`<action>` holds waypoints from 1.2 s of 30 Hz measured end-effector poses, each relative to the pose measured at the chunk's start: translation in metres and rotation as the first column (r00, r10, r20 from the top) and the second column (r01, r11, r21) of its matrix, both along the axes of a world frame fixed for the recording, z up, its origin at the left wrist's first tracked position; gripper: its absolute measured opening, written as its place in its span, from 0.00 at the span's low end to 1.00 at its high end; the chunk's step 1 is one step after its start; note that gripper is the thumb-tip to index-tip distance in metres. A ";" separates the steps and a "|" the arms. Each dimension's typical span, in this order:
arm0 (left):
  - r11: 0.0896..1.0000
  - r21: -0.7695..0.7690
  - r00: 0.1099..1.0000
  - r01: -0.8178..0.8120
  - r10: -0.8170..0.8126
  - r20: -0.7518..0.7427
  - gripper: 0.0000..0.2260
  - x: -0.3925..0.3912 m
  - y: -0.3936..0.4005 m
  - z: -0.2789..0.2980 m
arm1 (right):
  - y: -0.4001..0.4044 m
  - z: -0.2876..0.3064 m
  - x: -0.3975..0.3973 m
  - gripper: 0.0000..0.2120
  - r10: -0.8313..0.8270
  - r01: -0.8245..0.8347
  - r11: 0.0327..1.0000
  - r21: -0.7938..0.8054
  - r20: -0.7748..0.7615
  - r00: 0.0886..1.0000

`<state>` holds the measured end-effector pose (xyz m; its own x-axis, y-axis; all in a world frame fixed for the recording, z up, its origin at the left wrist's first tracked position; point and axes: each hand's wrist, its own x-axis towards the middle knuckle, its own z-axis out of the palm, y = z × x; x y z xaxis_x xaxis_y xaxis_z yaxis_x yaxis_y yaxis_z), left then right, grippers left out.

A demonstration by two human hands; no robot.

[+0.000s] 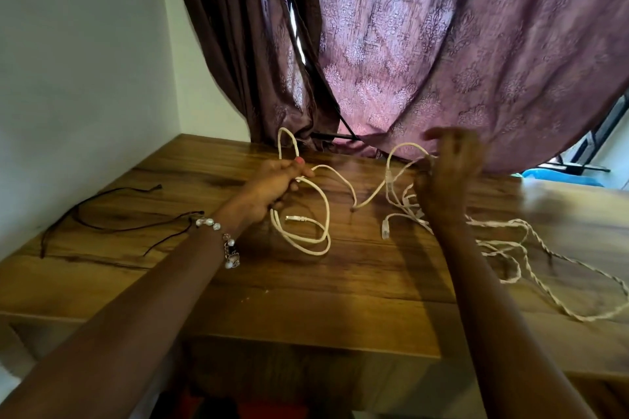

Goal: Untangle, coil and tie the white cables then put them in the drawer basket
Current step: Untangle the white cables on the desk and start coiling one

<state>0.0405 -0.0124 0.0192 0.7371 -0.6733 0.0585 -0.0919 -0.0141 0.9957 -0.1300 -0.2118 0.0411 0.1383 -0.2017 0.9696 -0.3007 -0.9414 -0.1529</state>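
Observation:
My left hand [279,182] grips a coil of white network cable [321,214] above the wooden table [306,286]; loops hang below the fist and one rises behind it, and a plug end [295,218] lies inside the loop. The same cable runs right toward my right hand [449,170], which is blurred and raised over a tangle of white cables [405,204]. Its fingers seem to pinch a strand near the top of an arch of cable. Another plug [385,231] hangs at the tangle's left. A thin twisted white cord [531,258] sprawls to the right.
Thin black strings [102,221] lie on the table's left part near the white wall [68,78]. Purple patterned curtains [425,44] hang down onto the table's back edge. A bead bracelet [228,248] is on my left wrist. The table's front edge runs below my forearms.

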 end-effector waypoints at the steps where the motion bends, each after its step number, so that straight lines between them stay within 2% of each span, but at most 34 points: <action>1: 1.000 0.001 1.000 -0.006 0.006 -0.012 0.15 0.001 -0.001 -0.001 | 0.009 0.003 0.003 0.15 0.138 -0.164 0.977 -0.138 -0.179 0.974; 2: 1.000 0.005 1.000 -0.012 0.012 -0.020 0.16 0.001 -0.001 -0.002 | 0.007 0.000 0.010 0.13 0.209 -0.303 0.936 -0.179 -0.409 0.888; 3: 1.000 0.010 1.000 -0.014 0.014 -0.022 0.16 0.002 0.000 -0.003 | 0.010 -0.002 0.016 0.14 0.186 -0.342 0.930 -0.134 -0.631 0.753; 4: 1.000 0.018 1.000 -0.014 0.014 -0.020 0.16 0.003 0.001 -0.003 | 0.010 -0.006 0.022 0.16 0.084 -0.254 0.964 -0.086 -0.802 0.591; 5: 1.000 0.027 1.000 -0.011 0.012 -0.017 0.15 0.003 0.002 -0.004 | 0.007 -0.015 0.027 0.18 -0.061 -0.097 0.988 -0.116 -0.892 0.448; 7: 0.999 0.036 1.000 -0.010 0.010 -0.007 0.13 0.002 0.006 -0.003 | -0.004 -0.031 0.031 0.19 -0.241 0.114 0.970 -0.215 -0.913 0.330; 8: 0.999 0.034 1.000 -0.015 0.015 0.002 0.12 0.002 0.007 -0.002 | -0.007 -0.033 0.030 0.17 -0.270 0.159 0.961 -0.228 -0.900 0.343; 9: 1.000 0.025 1.000 -0.018 0.018 0.008 0.10 -0.001 0.007 0.000 | -0.009 -0.033 0.029 0.15 -0.264 0.168 0.963 -0.213 -0.877 0.402; 10: 1.000 0.002 1.000 -0.015 0.015 0.006 0.08 -0.003 0.007 0.001 | -0.010 -0.031 0.029 0.13 -0.173 0.129 0.984 -0.123 -0.839 0.517; 11: 0.999 -0.033 1.000 0.003 -0.002 0.008 0.07 -0.006 0.005 0.004 | -0.008 -0.026 0.030 0.11 -0.009 0.035 0.999 0.017 -0.772 0.636; 12: 0.998 -0.058 0.999 0.034 -0.033 0.030 0.09 -0.008 0.002 0.005 | -0.002 -0.019 0.032 0.09 0.168 -0.086 0.985 0.152 -0.689 0.705; 14: 0.993 -0.048 0.985 0.111 -0.104 0.134 0.17 -0.014 -0.008 0.005 | 0.012 -0.002 0.037 0.08 0.368 -0.274 0.929 0.247 -0.562 0.741; 16: 0.983 -0.023 0.957 0.182 -0.172 0.234 0.20 -0.021 -0.019 0.007 | 0.023 0.010 0.040 0.08 0.440 -0.354 0.897 0.264 -0.460 0.771; 19: 0.956 -0.111 0.956 0.272 -0.256 0.141 0.17 -0.034 -0.026 0.010 | 0.024 0.020 0.040 0.08 0.460 -0.374 0.882 0.287 -0.347 0.817; 22: 0.927 -0.179 0.944 0.330 -0.328 0.042 0.19 -0.042 -0.026 0.012 | 0.019 0.018 0.037 0.08 0.471 -0.362 0.874 0.324 -0.383 0.795; 25: 0.952 -0.107 0.958 0.287 -0.287 0.014 0.21 -0.044 -0.031 0.013 | 0.018 0.010 0.035 0.10 0.548 -0.410 0.821 0.398 -0.346 0.762; 27: 0.969 -0.094 0.973 0.229 -0.231 -0.010 0.13 -0.045 -0.032 0.014 | 0.014 0.003 0.035 0.18 0.584 -0.412 0.776 0.477 -0.299 0.754; 29: 0.977 -0.138 0.986 0.160 -0.165 -0.029 0.07 -0.042 -0.029 0.017 | 0.005 -0.006 0.031 0.31 0.578 -0.368 0.755 0.543 -0.285 0.765; 31: 0.980 -0.172 0.993 0.102 -0.111 -0.047 0.07 -0.037 -0.023 0.020 | -0.009 -0.021 0.024 0.37 0.557 -0.255 0.750 0.610 -0.376 0.740; 33: 0.980 -0.187 0.996 0.062 -0.074 -0.057 0.08 -0.028 -0.017 0.020 | -0.022 -0.038 0.017 0.33 0.530 -0.062 0.775 0.629 -0.594 0.604; 34: 0.978 -0.203 0.996 0.049 -0.064 -0.066 0.08 -0.023 -0.015 0.021 | -0.029 -0.046 0.012 0.31 0.542 -0.009 0.768 0.640 -0.643 0.541; 36: 0.957 -0.289 0.991 0.024 -0.062 -0.122 0.09 -0.016 -0.012 0.025 | -0.034 -0.054 0.001 0.27 0.554 -0.026 0.767 0.641 -0.642 0.531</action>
<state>0.0250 -0.0240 0.0440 0.7218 -0.6733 0.1602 0.0428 0.2744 0.9607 -0.1286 -0.2463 -0.0125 0.9001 -0.3916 0.1911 -0.2645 -0.8395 -0.4746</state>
